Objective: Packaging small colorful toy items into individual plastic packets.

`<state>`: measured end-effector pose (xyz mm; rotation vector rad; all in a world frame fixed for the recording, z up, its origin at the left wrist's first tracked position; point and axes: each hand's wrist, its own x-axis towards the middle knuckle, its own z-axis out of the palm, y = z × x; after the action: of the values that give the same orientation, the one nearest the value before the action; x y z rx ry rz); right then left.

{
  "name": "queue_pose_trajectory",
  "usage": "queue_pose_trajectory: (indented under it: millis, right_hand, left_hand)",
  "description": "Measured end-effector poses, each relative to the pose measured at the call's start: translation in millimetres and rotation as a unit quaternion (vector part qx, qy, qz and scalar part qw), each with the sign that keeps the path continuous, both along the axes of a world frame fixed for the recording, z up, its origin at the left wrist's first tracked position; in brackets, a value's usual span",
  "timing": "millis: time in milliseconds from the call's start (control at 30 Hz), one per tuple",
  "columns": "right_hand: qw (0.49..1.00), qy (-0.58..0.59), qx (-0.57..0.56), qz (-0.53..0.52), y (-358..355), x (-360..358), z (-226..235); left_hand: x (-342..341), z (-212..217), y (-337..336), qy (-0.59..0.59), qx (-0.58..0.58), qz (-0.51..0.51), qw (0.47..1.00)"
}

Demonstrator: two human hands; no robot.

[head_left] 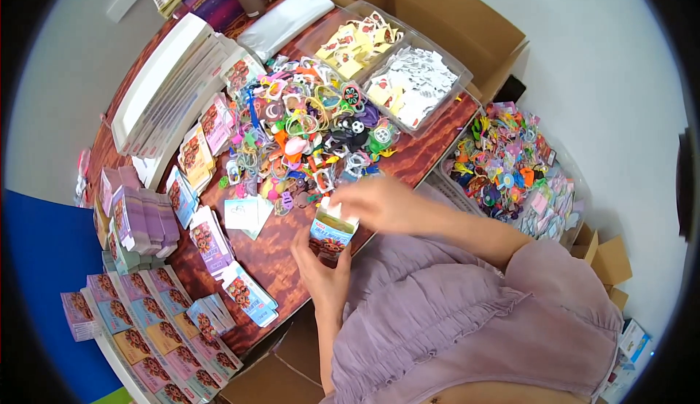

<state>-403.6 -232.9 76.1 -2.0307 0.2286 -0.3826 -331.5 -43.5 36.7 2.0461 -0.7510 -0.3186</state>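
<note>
My left hand point(326, 271) grips a small printed cardboard box point(332, 232) with its top flap open, held upright at the table's near edge. Right above the box's open top hovers my right hand point(379, 203), fingers pinched together at the opening; what it holds, if anything, is hidden. Just beyond both hands lies a big heap of colourful small plastic toys and rings point(306, 130) on the dark red table point(281, 254).
Clear bins hold paper cards point(359, 41) and white pieces point(414, 83). A basket of colourful trinkets point(507, 163) sits right. Flat and filled small boxes point(157, 331) line the left; stacks of white sheets point(171, 83) lie behind. An open cardboard carton point(452, 25) stands at back.
</note>
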Motion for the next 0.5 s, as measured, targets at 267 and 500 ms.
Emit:
queue_pose_trajectory:
  millis: [267,500]
  right_hand:
    - [0.904,0.158,-0.278,-0.284,-155.0,-35.0,-12.2]
    - [0.903,0.156,-0.255,-0.309,-166.4,-24.2,-31.6]
  left_hand:
    - [4.1,11.3,-9.5,-0.069,0.059,-0.034,0.995]
    - [6.0,13.3,-9.7,-0.049,0.063,-0.026,0.997]
